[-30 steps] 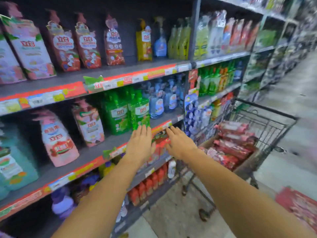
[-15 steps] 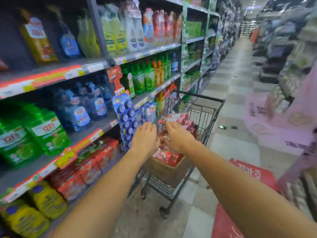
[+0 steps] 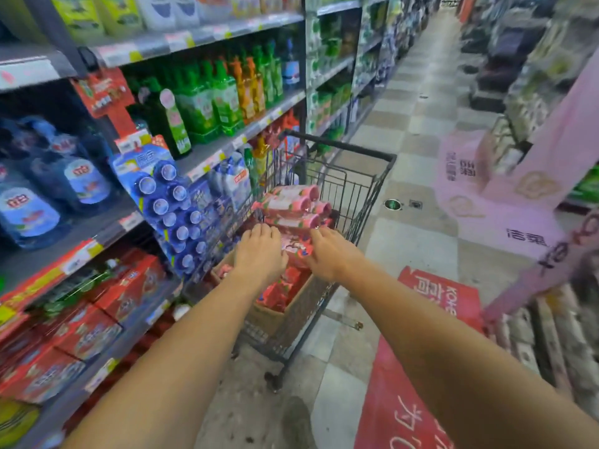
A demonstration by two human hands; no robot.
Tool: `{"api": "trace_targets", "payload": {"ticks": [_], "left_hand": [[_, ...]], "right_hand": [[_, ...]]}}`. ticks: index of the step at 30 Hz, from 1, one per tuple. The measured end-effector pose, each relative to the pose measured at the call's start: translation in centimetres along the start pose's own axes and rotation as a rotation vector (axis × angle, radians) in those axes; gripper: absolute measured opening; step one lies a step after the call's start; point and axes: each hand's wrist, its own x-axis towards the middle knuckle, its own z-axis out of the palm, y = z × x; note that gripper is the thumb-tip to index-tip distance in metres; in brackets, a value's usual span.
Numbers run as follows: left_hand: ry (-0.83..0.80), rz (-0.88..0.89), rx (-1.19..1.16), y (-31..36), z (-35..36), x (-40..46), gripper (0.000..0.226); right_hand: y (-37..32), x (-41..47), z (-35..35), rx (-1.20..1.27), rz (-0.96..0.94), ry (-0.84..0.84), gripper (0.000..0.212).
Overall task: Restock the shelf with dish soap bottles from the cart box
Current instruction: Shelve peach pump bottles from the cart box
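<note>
Both hands are now down over the cardboard box point(image 3: 275, 314) that sits in the wire cart point(image 3: 353, 186); a second ago they were stretched toward the shelf point(image 3: 207, 160) on the left, and half a second ago they were just arriving above the cart. The view has turned right, down the aisle, so the pink pouches that filled the left shelves a second ago are out of sight.

The left hand point(image 3: 259, 254) lies palm down on the pink dish soap bottles point(image 3: 291, 205) at the near end of the box, fingers fairly straight and laid over the packs rather than closed round one. The right hand point(image 3: 330, 254) is just beside it, fingers bent down onto a pink bottle; whether it has actually taken hold I cannot tell, since the fingertips are hidden.

The bottles are piled in the box, the top ones lying on their sides at its far end, caps pointing right. Green bottles point(image 3: 210, 102) stand on the shelf at upper left, blue ones point(image 3: 48, 189) further left, and red boxes point(image 3: 97, 325) sit on the low shelf. A red floor mat point(image 3: 421, 384) lies near right of the cart.
</note>
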Motion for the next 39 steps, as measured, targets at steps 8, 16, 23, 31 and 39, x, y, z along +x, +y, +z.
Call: {"api": "trace_targets", "payload": {"ticks": [8, 16, 23, 31, 39], "left_hand": [[-0.073, 0.008, 0.039, -1.0, 5.0, 12.8, 0.050], [-0.148, -0.089, -0.054, -3.9, 8.2, 24.2, 0.047], [-0.229, -0.100, -0.072, -5.0, 11.8, 30.0, 0.051], [-0.289, -0.177, -0.101, -4.7, 16.0, 35.6, 0.052], [-0.510, -0.533, -0.378, -3.8, 19.8, 41.5, 0.058]], "right_hand": [[4.8, 12.7, 0.3, -0.061, 0.009, -0.100, 0.049], [7.0, 26.8, 0.2, -0.056, 0.001, -0.212, 0.052], [8.9, 34.3, 2.4, -0.028, -0.024, -0.266, 0.063], [12.6, 44.3, 5.8, -0.086, -0.108, -0.421, 0.057], [15.3, 54.3, 9.6, -0.107, -0.191, -0.491, 0.060]]}}
